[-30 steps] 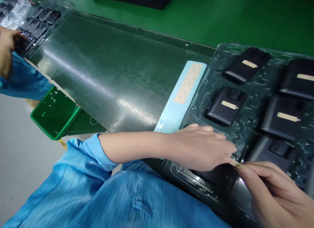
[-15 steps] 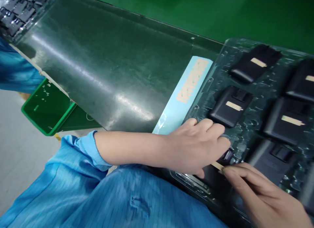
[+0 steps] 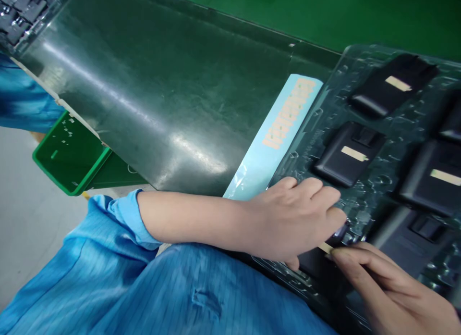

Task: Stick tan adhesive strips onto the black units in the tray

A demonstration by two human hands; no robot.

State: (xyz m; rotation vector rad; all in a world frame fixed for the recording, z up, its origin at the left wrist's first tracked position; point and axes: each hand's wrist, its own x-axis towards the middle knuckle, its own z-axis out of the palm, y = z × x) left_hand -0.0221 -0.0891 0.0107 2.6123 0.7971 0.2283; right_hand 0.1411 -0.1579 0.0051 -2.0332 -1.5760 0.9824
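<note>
On the dark green belt surface of the worktop [image 3: 162, 99], glossy with glare streaks, a clear blister tray [image 3: 345, 70] sits at right holding black housings, one to a pocket. Housing mid-tray [image 3: 347, 155] carries a small tan strip [image 3: 355, 154]; same on the one behind [image 3: 391, 85] and the one at right [image 3: 432, 179]. Pale blue backing sheet [image 3: 277, 138] with a block of tan labels lies flat on the belt, touching the tray's left edge.

Left hand [image 3: 295, 219] rests curled on the tray's near edge, fingers pressed down on a black part, mostly hidden. Right hand [image 3: 382, 287] pinches a tan strip [image 3: 326, 247] between fingertips, the strip's end touching the left hand's fingers. Strip looks partly laid on the part under them, hard to tell.

Bright green surface [image 3: 324, 13] beyond the belt. Green bin [image 3: 68, 152] hangs below the belt's near-left edge, over grey floor [image 3: 29, 239]. Second tray of black parts [image 3: 21, 13] far left. Blue sleeves in foreground.
</note>
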